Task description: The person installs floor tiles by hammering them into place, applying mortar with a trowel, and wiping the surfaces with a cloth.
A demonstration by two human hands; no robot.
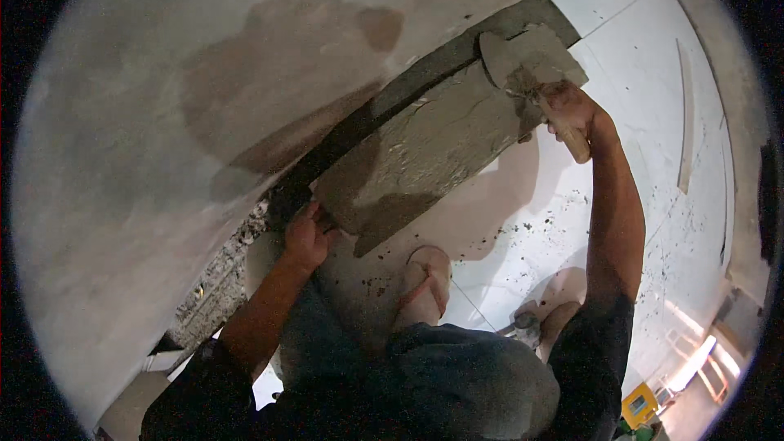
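A long slab (425, 147) lies slantwise along the foot of the wall, its upper face coated with wet grey mortar. My right hand (569, 108) is closed round the wooden handle of a trowel (576, 145) near the slab's far right end. The trowel's blade is smeared with mortar and rests on or just above the coating; I cannot tell which. At the slab's near left end, my left hand (307, 238) grips its edge, with the fingertips partly hidden. A dark gap runs between the slab and the wall.
A plain wall (147, 114) rises on the left, with my shadow on it. Pale floor tiles (629, 73) stretch to the right, sprinkled with mortar crumbs. My foot (426, 278) is close to the slab. Rubble (216, 282) lies by the wall; a yellow object (639, 405) stands lower right.
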